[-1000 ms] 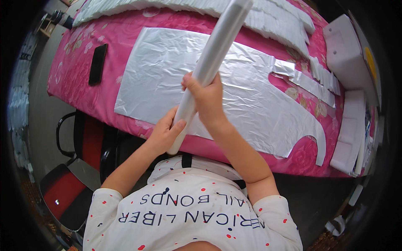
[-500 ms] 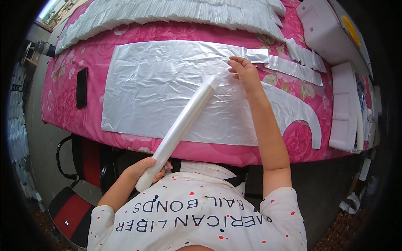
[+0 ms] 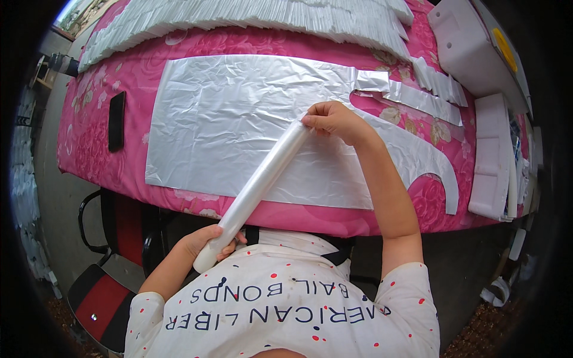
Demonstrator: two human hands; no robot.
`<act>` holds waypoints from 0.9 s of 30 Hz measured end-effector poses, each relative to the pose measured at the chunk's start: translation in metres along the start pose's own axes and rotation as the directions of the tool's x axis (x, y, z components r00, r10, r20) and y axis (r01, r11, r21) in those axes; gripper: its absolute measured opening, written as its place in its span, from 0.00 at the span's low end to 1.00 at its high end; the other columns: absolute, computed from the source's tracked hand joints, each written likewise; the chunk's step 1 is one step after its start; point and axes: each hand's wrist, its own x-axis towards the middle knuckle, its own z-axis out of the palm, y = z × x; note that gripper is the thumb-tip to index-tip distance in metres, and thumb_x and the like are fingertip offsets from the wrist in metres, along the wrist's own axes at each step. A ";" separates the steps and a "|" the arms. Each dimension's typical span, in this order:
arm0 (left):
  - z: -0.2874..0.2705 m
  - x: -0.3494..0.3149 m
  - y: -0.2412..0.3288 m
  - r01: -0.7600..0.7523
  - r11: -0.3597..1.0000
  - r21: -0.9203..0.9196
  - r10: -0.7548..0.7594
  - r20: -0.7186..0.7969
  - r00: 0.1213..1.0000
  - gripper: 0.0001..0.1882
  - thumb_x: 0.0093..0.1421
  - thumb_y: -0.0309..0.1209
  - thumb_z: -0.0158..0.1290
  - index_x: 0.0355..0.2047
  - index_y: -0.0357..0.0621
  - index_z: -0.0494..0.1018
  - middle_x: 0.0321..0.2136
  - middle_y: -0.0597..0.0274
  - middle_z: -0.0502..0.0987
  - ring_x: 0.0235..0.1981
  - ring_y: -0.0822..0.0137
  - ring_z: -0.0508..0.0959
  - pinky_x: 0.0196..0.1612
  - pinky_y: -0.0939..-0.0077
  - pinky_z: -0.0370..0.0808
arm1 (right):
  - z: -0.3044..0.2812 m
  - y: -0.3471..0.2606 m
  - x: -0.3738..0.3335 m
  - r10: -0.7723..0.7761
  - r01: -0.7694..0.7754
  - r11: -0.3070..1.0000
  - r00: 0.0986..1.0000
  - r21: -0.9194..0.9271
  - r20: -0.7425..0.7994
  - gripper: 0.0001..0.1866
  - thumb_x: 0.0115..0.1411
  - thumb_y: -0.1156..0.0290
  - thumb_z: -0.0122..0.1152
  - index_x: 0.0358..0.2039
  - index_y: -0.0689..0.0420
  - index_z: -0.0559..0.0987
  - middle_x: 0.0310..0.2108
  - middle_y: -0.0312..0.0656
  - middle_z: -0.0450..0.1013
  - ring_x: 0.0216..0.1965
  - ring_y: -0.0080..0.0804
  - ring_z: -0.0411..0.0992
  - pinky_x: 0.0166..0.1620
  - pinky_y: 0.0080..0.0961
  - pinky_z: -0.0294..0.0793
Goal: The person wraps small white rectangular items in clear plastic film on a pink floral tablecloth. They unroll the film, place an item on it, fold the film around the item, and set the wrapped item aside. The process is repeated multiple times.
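Observation:
A long, slim roll of translucent white plastic film (image 3: 262, 171) slants from my waist up over the table. My left hand (image 3: 213, 243) is wrapped round its lower end, close to my shirt. At the upper end, my right hand (image 3: 334, 123) pinches the tip of the roll between thumb and fingers. Beneath the roll a silvery-white plastic sheet (image 3: 209, 131), creased and shaped like a bag with cut-out handle strips, lies flat. Its strips (image 3: 421, 101) reach to the right.
A pink floral cloth (image 3: 83, 137) covers the table. Rows of folded white plastic (image 3: 239, 18) line its far side. A black phone (image 3: 117, 122) lies at the left, and white foam boxes (image 3: 489, 155) stand at the right. A black-and-red chair (image 3: 107, 298) is at the lower left.
My right hand has come down and toward me, from above the roll's upper end onto its tip. The left hand keeps its hold on the lower end.

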 end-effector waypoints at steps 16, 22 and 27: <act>-0.034 -0.052 0.024 0.277 0.726 0.629 -0.263 -0.117 0.958 0.21 0.50 0.34 0.60 0.42 0.34 0.72 0.37 0.60 0.76 0.40 0.70 0.74 0.47 0.76 0.68 | -0.174 0.077 -0.083 -0.364 -0.235 0.836 0.438 -0.495 -0.822 0.14 0.56 0.63 0.55 0.34 0.62 0.78 0.27 0.45 0.76 0.27 0.32 0.73 0.33 0.26 0.70; 0.016 -0.022 0.076 0.190 0.302 0.934 -0.181 -0.139 0.974 0.26 0.45 0.36 0.64 0.42 0.36 0.71 0.34 0.58 0.77 0.38 0.65 0.76 0.43 0.73 0.70 | -0.135 0.057 -0.061 -0.414 -0.071 0.846 0.536 -0.528 -0.736 0.13 0.55 0.65 0.56 0.34 0.62 0.78 0.26 0.45 0.75 0.27 0.32 0.73 0.34 0.26 0.70; 0.080 0.024 0.135 0.164 -0.284 0.945 0.141 -0.128 0.982 0.28 0.42 0.42 0.63 0.41 0.41 0.71 0.35 0.52 0.76 0.39 0.53 0.75 0.40 0.65 0.71 | -0.084 0.033 -0.018 -0.479 0.143 0.840 0.647 -0.523 -0.592 0.12 0.55 0.66 0.56 0.33 0.63 0.78 0.25 0.43 0.75 0.26 0.29 0.72 0.33 0.24 0.70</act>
